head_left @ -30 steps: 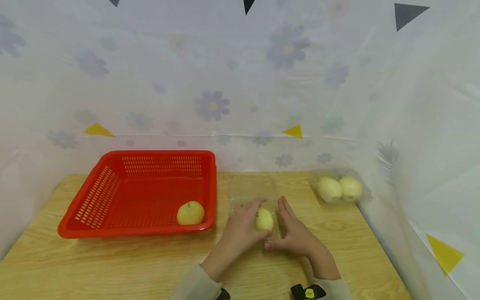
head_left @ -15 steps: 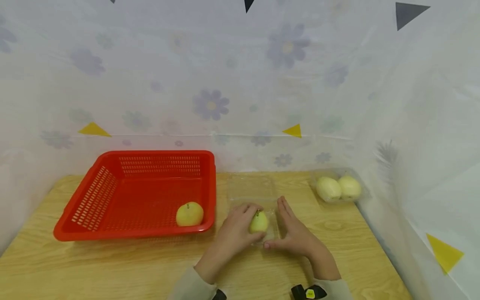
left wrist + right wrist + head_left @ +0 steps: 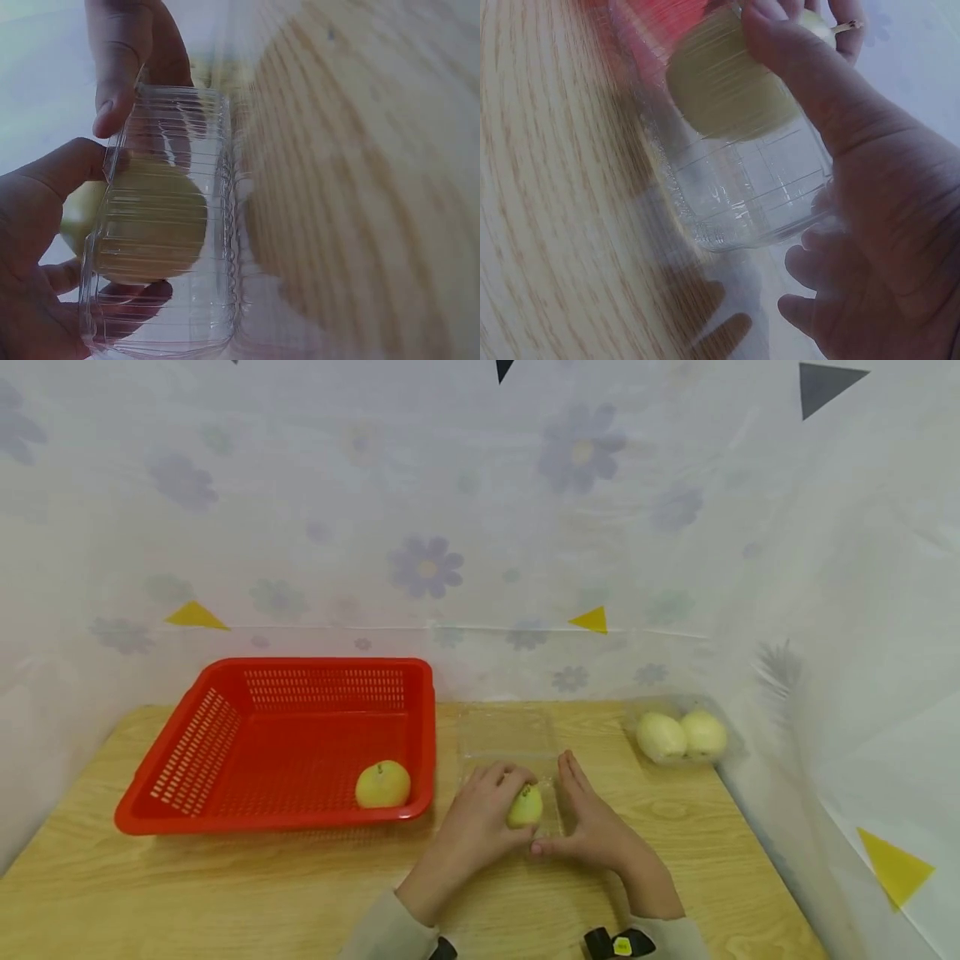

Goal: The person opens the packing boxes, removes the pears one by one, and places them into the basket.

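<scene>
A yellow-green pear (image 3: 527,807) is in the base of a clear plastic clamshell box (image 3: 552,818), with its stem pointing up. My left hand (image 3: 472,818) grips this pear from the left, fingers over its far side and thumb at its near side. In the left wrist view the pear (image 3: 157,225) shows through the ribbed box wall. My right hand (image 3: 600,831) rests along the right side of the box, its fingers extended and its thumb at the near edge. The box's lid (image 3: 506,733) lies folded back behind the base.
A red perforated plastic basket (image 3: 322,823) stands on the left, with one pear (image 3: 383,785) in its near right corner. At the back right sits another clear box (image 3: 678,702) holding two pears (image 3: 662,738). A flowered sheet (image 3: 427,568) hangs behind the wooden table (image 3: 247,893).
My left hand and the pear have shifted slightly left, then partly back right, within the box. The pear sits a little lower in view. My right hand has stayed beside the box.
</scene>
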The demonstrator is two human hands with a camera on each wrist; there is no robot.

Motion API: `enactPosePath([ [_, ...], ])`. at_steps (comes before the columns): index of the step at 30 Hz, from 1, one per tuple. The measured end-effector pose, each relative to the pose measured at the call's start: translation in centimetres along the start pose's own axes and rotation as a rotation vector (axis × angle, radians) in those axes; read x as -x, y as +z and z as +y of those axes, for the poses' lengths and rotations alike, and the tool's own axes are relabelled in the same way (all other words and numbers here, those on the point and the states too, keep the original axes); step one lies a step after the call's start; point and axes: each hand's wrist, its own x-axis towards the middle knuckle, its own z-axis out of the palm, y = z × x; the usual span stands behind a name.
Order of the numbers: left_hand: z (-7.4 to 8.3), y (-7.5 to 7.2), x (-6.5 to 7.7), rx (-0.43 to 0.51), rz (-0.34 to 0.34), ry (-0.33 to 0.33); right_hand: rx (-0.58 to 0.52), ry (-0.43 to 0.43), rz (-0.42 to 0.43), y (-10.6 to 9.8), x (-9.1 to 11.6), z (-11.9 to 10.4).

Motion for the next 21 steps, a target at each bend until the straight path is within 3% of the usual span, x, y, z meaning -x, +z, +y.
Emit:
enactPosePath([
  [10, 1.0, -1.8, 0.2, -0.134, 0.05, 0.02, -0.004, 0.024, -0.012, -0.1, -0.1, -0.3],
  [21, 2.0, -4.3, 0.8, -0.141, 0.057, 0.006, 0.016, 0.02, -0.002, -0.1, -0.1, -0.2],
])
